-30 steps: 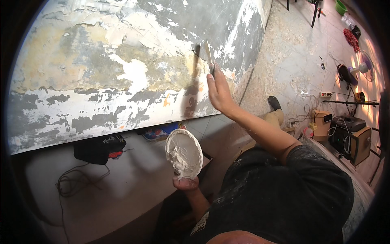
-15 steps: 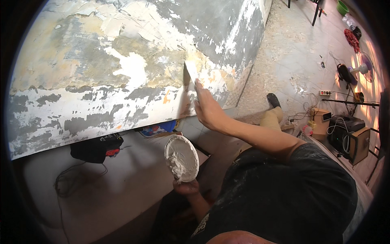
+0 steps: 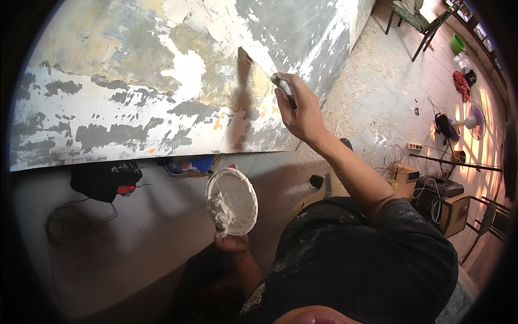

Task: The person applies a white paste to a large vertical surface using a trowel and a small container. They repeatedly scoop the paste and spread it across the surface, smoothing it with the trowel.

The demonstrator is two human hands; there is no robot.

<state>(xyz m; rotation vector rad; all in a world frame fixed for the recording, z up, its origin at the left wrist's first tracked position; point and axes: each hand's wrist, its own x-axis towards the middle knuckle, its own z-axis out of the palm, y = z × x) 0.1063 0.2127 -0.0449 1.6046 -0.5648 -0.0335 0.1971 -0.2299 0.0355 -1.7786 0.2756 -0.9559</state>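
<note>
My right hand (image 3: 302,110) grips a putty knife (image 3: 259,62) by its handle, its broad blade angled up and left against the patchy surface (image 3: 108,108) of grey, white and yellowish plaster. The blade casts a dark shadow on it. My left hand (image 3: 232,243) holds a round white container (image 3: 231,201) from below, with lumpy white paste in it. The container is below the edge of the plastered surface.
A black bundle (image 3: 100,181) and blue item (image 3: 194,164) lie under the edge. To the right are a chair (image 3: 413,21), green basin (image 3: 457,43), red cloth (image 3: 461,86), fan (image 3: 472,121), power strip (image 3: 414,146), cables, boxes (image 3: 404,178) and black equipment (image 3: 437,186).
My right hand moved down-left, then back up and right with the knife in the latest frame. The view has shifted, so the wall edge and container appear farther up and left than half a second ago.
</note>
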